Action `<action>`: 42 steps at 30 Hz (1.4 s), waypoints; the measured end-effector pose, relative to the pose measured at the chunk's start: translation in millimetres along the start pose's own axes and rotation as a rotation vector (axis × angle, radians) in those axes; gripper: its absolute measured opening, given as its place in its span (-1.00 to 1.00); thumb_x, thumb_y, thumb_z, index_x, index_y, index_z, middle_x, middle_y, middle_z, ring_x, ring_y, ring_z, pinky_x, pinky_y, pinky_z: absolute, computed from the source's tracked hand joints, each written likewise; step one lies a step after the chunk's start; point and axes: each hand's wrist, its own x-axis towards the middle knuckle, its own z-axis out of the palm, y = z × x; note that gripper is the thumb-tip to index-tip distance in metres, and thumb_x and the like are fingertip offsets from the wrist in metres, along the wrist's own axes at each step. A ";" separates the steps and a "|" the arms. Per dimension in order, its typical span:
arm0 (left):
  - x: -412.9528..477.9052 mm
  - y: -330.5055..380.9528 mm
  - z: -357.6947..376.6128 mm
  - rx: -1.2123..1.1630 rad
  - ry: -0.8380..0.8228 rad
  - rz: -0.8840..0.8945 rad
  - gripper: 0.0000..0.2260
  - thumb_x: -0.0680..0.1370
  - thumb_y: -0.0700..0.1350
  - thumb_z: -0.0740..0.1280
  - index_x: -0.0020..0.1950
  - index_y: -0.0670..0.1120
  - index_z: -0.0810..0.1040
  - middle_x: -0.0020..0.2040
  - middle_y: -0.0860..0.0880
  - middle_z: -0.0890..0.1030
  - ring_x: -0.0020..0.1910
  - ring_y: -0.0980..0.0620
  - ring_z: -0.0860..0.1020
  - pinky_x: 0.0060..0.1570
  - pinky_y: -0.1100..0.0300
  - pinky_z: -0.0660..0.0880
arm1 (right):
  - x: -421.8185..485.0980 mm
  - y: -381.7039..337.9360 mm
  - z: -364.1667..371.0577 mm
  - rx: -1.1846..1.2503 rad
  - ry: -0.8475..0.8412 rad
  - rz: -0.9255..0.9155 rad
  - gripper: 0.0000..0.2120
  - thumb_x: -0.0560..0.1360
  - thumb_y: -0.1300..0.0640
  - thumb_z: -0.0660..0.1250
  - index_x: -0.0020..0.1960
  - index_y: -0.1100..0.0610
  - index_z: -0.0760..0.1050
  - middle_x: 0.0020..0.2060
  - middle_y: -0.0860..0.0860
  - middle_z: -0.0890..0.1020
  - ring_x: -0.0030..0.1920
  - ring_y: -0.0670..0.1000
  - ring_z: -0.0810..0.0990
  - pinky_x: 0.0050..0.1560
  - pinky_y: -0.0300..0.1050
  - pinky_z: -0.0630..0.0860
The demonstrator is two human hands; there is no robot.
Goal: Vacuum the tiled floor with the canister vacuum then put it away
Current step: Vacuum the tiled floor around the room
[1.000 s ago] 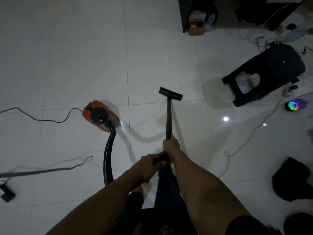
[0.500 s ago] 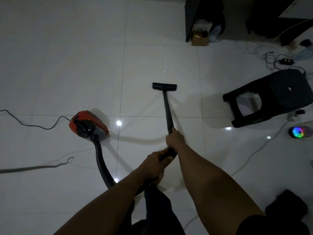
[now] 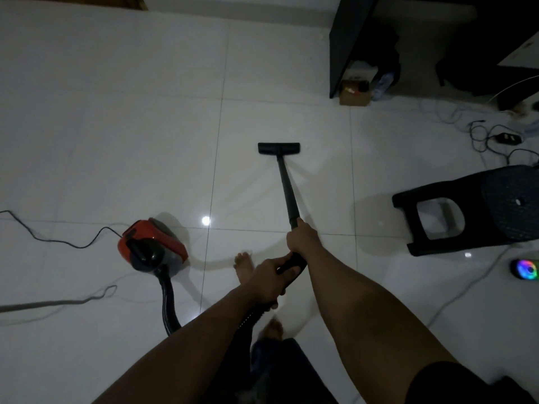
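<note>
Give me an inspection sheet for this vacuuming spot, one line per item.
Surface: glossy white tiled floor, dim light.
Job's things: red canister at left; hose loops toward the person; wand ends in the nozzle flat on the tile.
Clutter: black stool tipped on its side, glowing gadget, box.
Grippers: left hand and right hand grip the wand.
Cables: power cord at left; tangle at right.
Surroundings: dark furniture.

Your forearms hide where the hose [image 3: 167, 301] meets the wand handle. The black stool [image 3: 478, 211] and the power cord [image 3: 58, 243] run off the frame edges. Contents of the cardboard box [image 3: 354, 93] are too dim for you to read.
</note>
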 end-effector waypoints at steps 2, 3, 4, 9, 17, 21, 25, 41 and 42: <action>11.0 10.9 -18.8 -0.001 0.005 -0.014 -0.53 0.63 0.14 0.26 0.51 0.02 0.37 -0.23 -0.16 0.55 -0.38 -0.08 0.53 -0.34 0.01 0.59 | 10.2 -20.5 -12.0 0.003 -0.006 0.008 -0.40 0.58 0.19 0.17 0.59 -0.01 0.12 0.30 0.11 0.49 0.04 0.12 0.51 -0.11 -0.10 0.40; 15.6 18.6 -29.6 0.006 0.003 -0.014 -0.54 0.63 0.14 0.26 0.50 0.04 0.38 -0.23 -0.15 0.56 -0.38 -0.05 0.53 -0.36 0.06 0.58 | 15.7 -32.1 -17.2 0.006 -0.006 0.014 -0.41 0.58 0.20 0.17 0.58 0.01 0.13 0.29 0.11 0.49 0.00 0.10 0.49 -0.12 -0.10 0.39; 22.0 26.0 -40.8 0.017 0.005 -0.007 -0.54 0.62 0.15 0.25 0.50 0.06 0.38 -0.22 -0.16 0.57 -0.37 -0.03 0.53 -0.36 0.10 0.57 | 22.8 -43.9 -21.7 0.009 0.000 0.017 -0.42 0.58 0.20 0.17 0.58 0.02 0.14 0.28 0.11 0.49 -0.04 0.07 0.45 -0.13 -0.11 0.38; 58.4 49.9 -92.5 0.024 0.039 -0.003 -0.43 0.56 0.26 0.26 0.55 0.19 0.26 -0.03 -0.22 0.67 -0.34 -0.04 0.56 -0.25 0.07 0.60 | 56.0 -99.0 -42.9 0.048 0.009 0.025 -0.42 0.60 0.17 0.17 0.60 0.03 0.12 0.29 0.11 0.50 -0.05 0.05 0.43 -0.14 -0.11 0.38; 95.2 97.8 -149.0 0.044 0.031 0.035 -0.50 0.62 0.13 0.27 0.54 0.09 0.30 0.00 -0.08 0.69 -0.20 -0.06 0.66 -0.07 0.01 0.63 | 95.5 -159.6 -78.6 0.123 -0.020 0.057 -0.41 0.61 0.16 0.18 0.60 0.02 0.11 0.26 0.11 0.51 -0.08 0.05 0.47 -0.30 -0.15 0.40; 128.0 130.9 -185.7 0.033 0.015 0.038 -0.58 0.63 0.09 0.28 0.43 -0.07 0.45 -0.21 -0.09 0.64 -0.39 0.01 0.57 -0.38 0.10 0.60 | 131.0 -199.5 -101.8 0.139 -0.002 0.045 -0.46 0.64 0.08 0.18 0.59 0.03 0.14 0.27 0.11 0.51 -0.04 0.07 0.50 -0.17 -0.11 0.43; 166.1 172.0 -220.7 0.053 0.030 0.058 -0.58 0.66 0.04 0.24 0.52 0.01 0.34 -0.21 0.10 0.52 -0.49 0.25 0.47 -0.48 0.44 0.40 | 175.9 -243.8 -130.7 0.202 0.010 0.022 -0.49 0.67 -0.08 0.08 0.58 0.02 0.18 0.27 0.13 0.53 0.01 0.09 0.54 -0.10 -0.10 0.45; 372.7 353.6 -354.7 -0.055 0.048 -0.057 -0.58 0.65 0.04 0.26 0.50 0.00 0.35 -0.17 -0.12 0.59 -0.55 0.05 0.49 -0.47 0.12 0.51 | 376.7 -402.6 -295.8 0.189 0.004 0.051 -0.36 0.64 0.12 0.16 0.63 -0.07 -0.04 0.31 0.14 0.51 0.15 0.14 0.57 -0.04 -0.10 0.49; 381.1 362.1 -360.7 -0.073 0.049 -0.058 -0.55 0.65 0.04 0.26 0.54 0.05 0.30 -0.21 -0.09 0.59 -0.54 0.03 0.49 -0.48 0.15 0.50 | 387.0 -410.5 -302.4 0.182 0.007 0.049 -0.35 0.63 0.12 0.17 0.63 -0.08 -0.04 0.31 0.14 0.52 0.16 0.14 0.58 -0.01 -0.08 0.52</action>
